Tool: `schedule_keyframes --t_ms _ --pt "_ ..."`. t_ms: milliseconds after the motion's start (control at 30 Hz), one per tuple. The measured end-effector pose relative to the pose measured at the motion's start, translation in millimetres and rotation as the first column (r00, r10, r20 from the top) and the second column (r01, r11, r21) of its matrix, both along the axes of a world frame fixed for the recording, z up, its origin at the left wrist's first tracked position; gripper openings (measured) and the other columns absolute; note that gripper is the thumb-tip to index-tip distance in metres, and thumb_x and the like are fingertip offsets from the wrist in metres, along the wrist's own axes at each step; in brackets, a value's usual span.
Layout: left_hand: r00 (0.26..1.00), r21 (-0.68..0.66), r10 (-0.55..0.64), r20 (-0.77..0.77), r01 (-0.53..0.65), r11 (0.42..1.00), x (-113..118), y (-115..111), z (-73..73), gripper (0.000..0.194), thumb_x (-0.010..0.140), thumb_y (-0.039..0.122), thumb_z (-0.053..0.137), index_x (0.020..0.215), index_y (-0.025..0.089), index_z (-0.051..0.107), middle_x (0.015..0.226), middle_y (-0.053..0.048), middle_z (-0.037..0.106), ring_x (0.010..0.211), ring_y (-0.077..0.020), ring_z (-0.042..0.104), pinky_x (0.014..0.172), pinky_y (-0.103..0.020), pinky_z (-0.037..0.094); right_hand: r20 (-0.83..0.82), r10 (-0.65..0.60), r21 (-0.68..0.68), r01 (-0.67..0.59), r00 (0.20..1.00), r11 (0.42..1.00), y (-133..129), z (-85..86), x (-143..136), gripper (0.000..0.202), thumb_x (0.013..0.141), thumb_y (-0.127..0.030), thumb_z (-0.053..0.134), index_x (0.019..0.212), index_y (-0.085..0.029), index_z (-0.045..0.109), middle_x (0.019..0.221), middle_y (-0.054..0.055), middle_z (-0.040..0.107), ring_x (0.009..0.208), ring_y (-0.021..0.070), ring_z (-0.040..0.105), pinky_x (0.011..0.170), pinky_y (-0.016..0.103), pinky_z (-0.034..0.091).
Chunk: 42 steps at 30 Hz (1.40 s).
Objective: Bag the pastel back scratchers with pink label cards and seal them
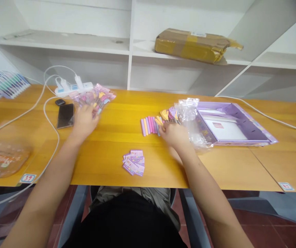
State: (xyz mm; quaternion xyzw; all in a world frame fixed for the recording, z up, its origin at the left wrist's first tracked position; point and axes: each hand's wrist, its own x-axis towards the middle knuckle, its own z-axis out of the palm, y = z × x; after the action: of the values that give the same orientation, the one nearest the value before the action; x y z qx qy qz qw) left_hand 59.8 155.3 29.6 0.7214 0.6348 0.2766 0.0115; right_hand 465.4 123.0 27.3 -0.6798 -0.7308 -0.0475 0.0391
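Note:
My left hand [84, 119] is blurred over a pile of bagged back scratchers [104, 93], its fingers partly lost among them. My right hand [175, 136] is closed around a back scratcher with a yellow handle [159, 121]. Beneath and beside it, a row of pink, purple, yellow and blue handles [148, 126] lies side by side on the table. Their hand-shaped heads, a yellow one [164, 114] and a purple one [173, 112] among them, show behind my right hand. Small purple printed cards [134, 163] are spread in a loose stack nearer to me.
Clear plastic bags [188, 110] lean against an open purple box [243, 142] on the right. A phone [65, 116], a power strip [86, 86] and white cables are at left, with an orange packet [3, 158]. A taped carton [189, 44] sits on the shelf.

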Motion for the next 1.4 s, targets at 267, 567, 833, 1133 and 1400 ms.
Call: schedule_keyframes --t_ms 267,567,833,1133,1400 --pt "0.945 -0.040 0.197 -0.263 -0.214 0.976 -0.5 0.0 -8.8 0.056 0.093 0.046 0.068 0.140 0.015 0.063 0.142 -0.022 0.056 0.137 -0.0454 0.051 0.118 -0.055 0.041 0.039 -0.044 -0.061 0.046 0.998 0.997 3.1 2.7 3.7 0.041 0.106 -0.047 0.052 0.114 -0.017 0.078 0.104 0.018 0.082 0.094 0.0344 0.079 0.077 0.038 0.051" --pt "0.935 -0.065 0.154 -0.319 -0.184 0.981 0.1 -0.6 -5.7 0.069 0.091 0.049 0.071 0.150 0.018 0.057 0.146 -0.022 0.055 0.142 -0.0479 0.045 0.118 -0.056 0.038 -0.022 0.044 0.052 -0.043 0.999 0.998 4.0 -6.4 4.8 0.037 0.109 -0.045 0.051 0.105 -0.019 0.076 0.103 0.013 0.081 0.086 0.0258 0.074 0.067 0.032 0.038" --pt "0.921 -0.085 0.173 -0.350 -0.215 0.973 6.7 -2.6 -1.3 0.056 0.089 0.051 0.073 0.136 0.022 0.067 0.145 -0.022 0.057 0.142 -0.0497 0.043 0.112 -0.063 0.040 -0.099 0.119 0.066 -0.113 0.988 0.991 -0.3 -5.9 -4.6 0.038 0.110 -0.040 0.048 0.097 -0.019 0.077 0.101 0.012 0.081 0.083 0.0219 0.071 0.064 0.031 0.031" --pt "0.989 0.131 0.081 -0.124 -0.064 0.989 -1.6 1.0 7.7 0.023 0.104 0.032 0.051 0.106 0.018 0.070 0.110 -0.015 0.072 0.116 -0.0345 0.063 0.109 -0.050 0.046 -0.191 0.173 0.107 -0.154 0.966 0.982 1.9 -10.8 -1.4 0.035 0.108 -0.037 0.049 0.088 -0.020 0.074 0.095 0.011 0.080 0.080 0.0221 0.069 0.064 0.031 0.030" --pt "0.740 -0.203 -0.668 -0.073 0.645 0.737 66.9 -44.2 12.7 0.025 0.106 0.034 0.055 0.087 0.022 0.066 0.089 -0.005 0.070 0.093 -0.0230 0.062 0.091 -0.038 0.048 -0.420 0.302 0.138 -0.268 0.856 0.953 1.1 -15.9 -8.8 0.028 0.103 -0.033 0.052 0.080 -0.023 0.061 0.080 0.006 0.072 0.070 0.0204 0.059 0.067 0.030 0.032"
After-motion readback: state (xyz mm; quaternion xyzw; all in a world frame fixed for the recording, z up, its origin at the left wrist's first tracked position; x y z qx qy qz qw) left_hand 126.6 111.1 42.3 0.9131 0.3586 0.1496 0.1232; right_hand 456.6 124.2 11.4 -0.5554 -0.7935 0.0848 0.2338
